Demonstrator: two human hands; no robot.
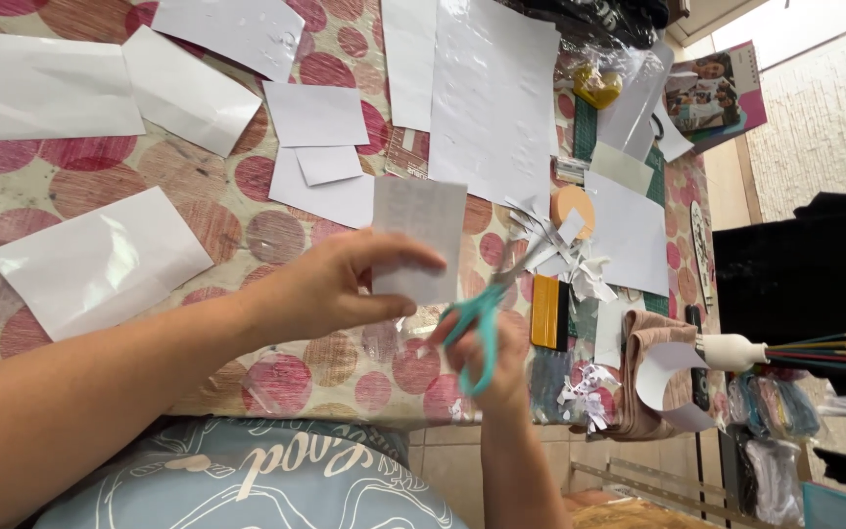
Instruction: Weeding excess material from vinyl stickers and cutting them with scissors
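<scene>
My left hand [330, 284] pinches a small white rectangular piece of paper [419, 235] and holds it up over the table. My right hand [487, 362] grips a pair of teal-handled scissors [487, 304]; their blades point up and to the right, just beside the paper's right edge. Both hands hover above the near edge of the table [198, 196], which is covered by a cloth with red and pink dots.
Several white paper sheets lie across the table, with a large sheet [492, 98] at the top centre. Small paper scraps [565, 250], a yellow scraper [547, 312], an orange round object [573, 206], a white vase with coloured sticks [736, 351] and a booklet [712, 93] sit to the right.
</scene>
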